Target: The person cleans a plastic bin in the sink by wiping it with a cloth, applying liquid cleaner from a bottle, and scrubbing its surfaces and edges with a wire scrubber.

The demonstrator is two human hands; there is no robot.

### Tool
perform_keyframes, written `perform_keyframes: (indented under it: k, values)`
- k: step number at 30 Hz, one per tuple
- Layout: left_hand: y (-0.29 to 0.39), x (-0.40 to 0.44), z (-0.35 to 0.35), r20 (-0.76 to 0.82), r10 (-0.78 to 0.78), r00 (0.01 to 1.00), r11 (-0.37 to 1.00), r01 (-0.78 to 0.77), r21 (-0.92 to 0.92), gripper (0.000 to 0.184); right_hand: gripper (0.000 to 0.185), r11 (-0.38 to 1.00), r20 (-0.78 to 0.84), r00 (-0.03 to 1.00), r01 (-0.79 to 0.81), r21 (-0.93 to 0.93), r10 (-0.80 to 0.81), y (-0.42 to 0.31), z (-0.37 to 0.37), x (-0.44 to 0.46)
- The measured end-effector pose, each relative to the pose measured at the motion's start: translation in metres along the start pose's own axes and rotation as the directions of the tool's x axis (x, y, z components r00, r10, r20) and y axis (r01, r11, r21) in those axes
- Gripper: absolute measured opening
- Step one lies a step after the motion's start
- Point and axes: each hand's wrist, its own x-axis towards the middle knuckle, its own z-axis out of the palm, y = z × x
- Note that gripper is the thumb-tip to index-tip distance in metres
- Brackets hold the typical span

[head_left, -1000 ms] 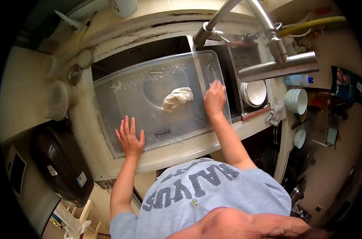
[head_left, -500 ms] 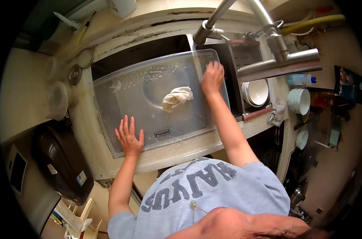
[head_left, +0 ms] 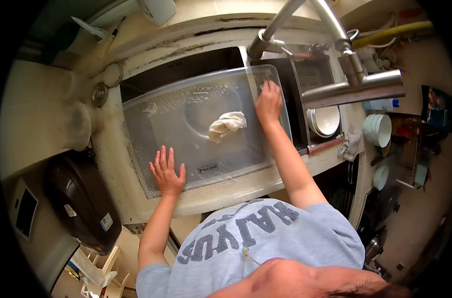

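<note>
A large translucent plastic lid (head_left: 186,159) with soapy foam lies across the sink and the front counter edge. A crumpled whitish cloth (head_left: 227,126) rests on its middle, touched by neither hand. My left hand (head_left: 167,173) lies flat with fingers spread on the lid's near left part. At the far right edge of the lid, my right hand (head_left: 269,102) is closed, fingertips pressed down near the corner. What its fingers hold, if anything, is hidden.
A steel faucet (head_left: 355,88) hangs over the right side. White bowls (head_left: 327,120) sit in the right basin, and pale bowls (head_left: 377,130) stand beyond it. Jar lids (head_left: 99,94) lie on the left ledge. A dark brown bin (head_left: 82,203) stands at lower left.
The whole view has shifted slightly. My right hand's fingers have moved a little along the lid's right edge. My left hand and the cloth keep their places on the lid.
</note>
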Motion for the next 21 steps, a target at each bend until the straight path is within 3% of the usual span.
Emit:
perform_keyframes:
  k: [1, 4, 5, 7, 8, 9, 11, 13, 15, 16, 17, 19, 21]
  values:
    - [0.001, -0.002, 0.001, 0.008, -0.008, 1.000, 1.000, 0.008, -0.002, 0.062, 0.015, 1.000, -0.006, 1.000, 0.009, 0.001, -0.009, -0.001, 0.002, 0.006]
    - [0.002, -0.005, -0.002, 0.027, -0.010, 1.000, 1.000, 0.011, -0.009, 0.061, 0.012, 0.963, 0.078, 0.970, -0.216, -0.159, 0.230, -0.017, 0.024, 0.023]
    - [0.004, -0.003, -0.003, 0.017, -0.003, 1.000, 1.000, 0.004, -0.024, 0.061, 0.012, 0.963, 0.079, 0.970, -0.216, -0.159, 0.231, -0.027, 0.030, 0.020]
    - [0.001, -0.003, 0.001, 0.011, -0.004, 1.000, 1.000, 0.004, -0.006, 0.062, 0.012, 0.993, 0.134, 0.984, -0.114, -0.030, 0.117, -0.052, 0.028, 0.016]
    - [0.000, -0.004, 0.001, 0.008, -0.002, 1.000, 1.000, 0.002, -0.002, 0.062, 0.011, 0.987, -0.039, 0.987, 0.155, 0.038, -0.154, -0.035, 0.018, 0.005]
    - [0.001, -0.005, 0.001, 0.009, -0.002, 1.000, 1.000, 0.002, -0.003, 0.062, 0.011, 0.987, -0.038, 0.987, 0.155, 0.038, -0.154, -0.018, 0.014, 0.007]
    - [0.001, -0.002, 0.003, 0.008, -0.013, 1.000, 1.000, 0.013, -0.001, 0.062, 0.011, 0.997, 0.065, 0.995, -0.076, -0.027, 0.077, 0.003, 0.011, 0.024]
    - [0.002, 0.003, 0.003, 0.005, -0.014, 1.000, 1.000, 0.014, 0.005, 0.061, 0.010, 0.997, 0.085, 0.994, -0.067, -0.024, 0.069, -0.008, 0.011, 0.025]
    - [0.002, -0.004, 0.001, 0.016, -0.010, 1.000, 1.000, 0.010, 0.015, 0.061, 0.009, 0.977, 0.200, 0.967, -0.124, -0.173, 0.158, -0.047, 0.018, 0.027]
    - [0.002, -0.002, 0.002, 0.009, -0.013, 1.000, 1.000, 0.013, 0.010, 0.061, 0.011, 0.969, 0.192, 0.952, -0.247, 0.015, 0.239, -0.066, 0.027, 0.023]
    - [0.001, -0.003, 0.001, 0.009, -0.015, 1.000, 1.000, 0.015, 0.005, 0.061, 0.011, 0.972, 0.058, 0.973, 0.217, 0.089, -0.222, -0.070, 0.021, 0.008]
    - [0.004, -0.007, 0.003, 0.012, -0.011, 1.000, 1.000, 0.011, 0.005, 0.061, 0.010, 0.969, 0.090, 0.976, 0.180, 0.168, -0.197, -0.053, 0.013, 0.012]
    - [0.001, -0.001, 0.002, 0.001, -0.014, 1.000, 1.000, 0.014, 0.011, 0.061, 0.009, 0.995, 0.205, 0.974, -0.093, -0.043, 0.100, -0.020, 0.017, 0.026]
